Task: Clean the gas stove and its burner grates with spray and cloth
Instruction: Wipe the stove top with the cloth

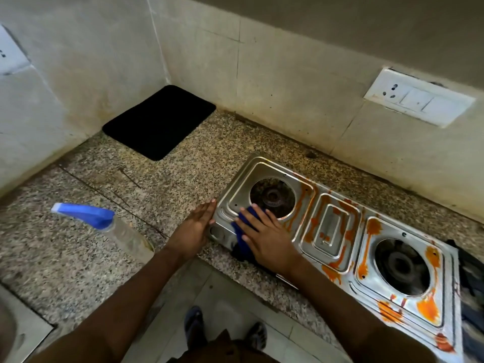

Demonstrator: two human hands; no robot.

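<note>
Pressing a blue cloth point(246, 231) flat-fingered, right hand point(264, 237) wipes stained stove point(332, 226) on granite counter point(110, 244).

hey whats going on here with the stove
A person is wiping a two-burner gas stove on a granite counter. The right hand presses a blue cloth flat on the stove's left end, beside the left burner, while the left hand rests open against the stove's left edge. That end looks mostly wiped; orange stains still cover the middle and right. A spray bottle stands untouched on the counter to the left. No grates sit on the burners.
</note>
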